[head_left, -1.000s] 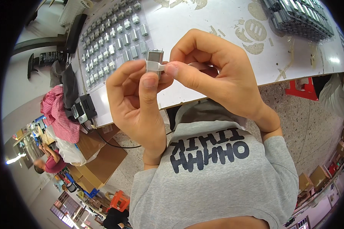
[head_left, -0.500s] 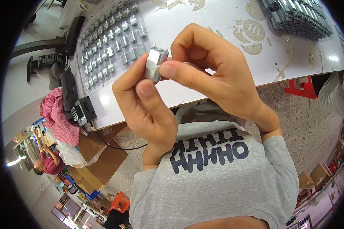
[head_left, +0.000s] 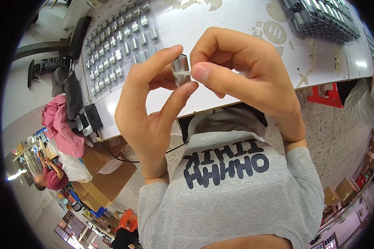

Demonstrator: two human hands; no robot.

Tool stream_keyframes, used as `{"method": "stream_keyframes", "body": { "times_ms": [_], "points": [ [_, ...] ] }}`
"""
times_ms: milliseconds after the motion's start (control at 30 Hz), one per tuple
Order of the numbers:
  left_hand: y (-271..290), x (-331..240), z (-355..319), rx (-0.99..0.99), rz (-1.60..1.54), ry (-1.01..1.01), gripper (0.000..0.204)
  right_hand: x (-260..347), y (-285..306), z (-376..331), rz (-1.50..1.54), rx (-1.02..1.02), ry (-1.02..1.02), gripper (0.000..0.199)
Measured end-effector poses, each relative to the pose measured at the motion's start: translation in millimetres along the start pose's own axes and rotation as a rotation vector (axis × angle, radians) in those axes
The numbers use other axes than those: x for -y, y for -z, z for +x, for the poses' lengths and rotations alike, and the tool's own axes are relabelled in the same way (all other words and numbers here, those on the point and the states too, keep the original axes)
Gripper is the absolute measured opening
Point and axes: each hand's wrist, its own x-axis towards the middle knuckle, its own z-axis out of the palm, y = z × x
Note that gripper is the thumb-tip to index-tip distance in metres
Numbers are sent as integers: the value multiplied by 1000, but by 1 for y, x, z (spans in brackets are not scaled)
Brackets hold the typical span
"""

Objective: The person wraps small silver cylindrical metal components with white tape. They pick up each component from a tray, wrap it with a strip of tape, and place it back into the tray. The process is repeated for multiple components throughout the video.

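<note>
A small silver metal motor (head_left: 181,64) is held upright between the thumb and index fingertip of my left hand (head_left: 143,108). Around its body runs a narrow white strip of tape (head_left: 183,74), whose end reaches the fingertips of my right hand (head_left: 255,79). There my right thumb presses toward the curled index finger, right beside the motor. Beyond my left hand lies a clear plastic tray (head_left: 147,55) with rows of similar motors, several of them wrapped with white bands.
All this is over a white worktable (head_left: 220,54) with worn patches. Stacked trays of motors (head_left: 320,20) stand at the far right. A black power box (head_left: 89,119) with a cable sits at the left edge, near a pink checked cloth (head_left: 64,124). A red stool (head_left: 324,95) is at the right.
The motor has moved slightly right and been turned in my left fingers, which now grip it by its two ends. My right hand has shifted a little right, the white strip at its fingertips.
</note>
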Motion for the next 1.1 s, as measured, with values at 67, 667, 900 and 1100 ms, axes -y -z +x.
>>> {"method": "stream_keyframes", "body": {
  "times_ms": [67, 667, 900, 1100],
  "points": [
    [-1, 0, 1, -26, 43, -34, 41, 1, 1, -1, -33, -13, 25, 8],
    [-4, -6, -6, -12, -270, 101, 42, 5, 6, 0, -89, -17, 88, 7],
    [-13, -15, -7, 89, -131, 7, 45, 18, 6, -1, 98, 70, -137, 19],
    [-23, -7, -15, 92, -101, -153, 36, 16, 5, -10, -235, -15, 67, 19]
  ]
}}
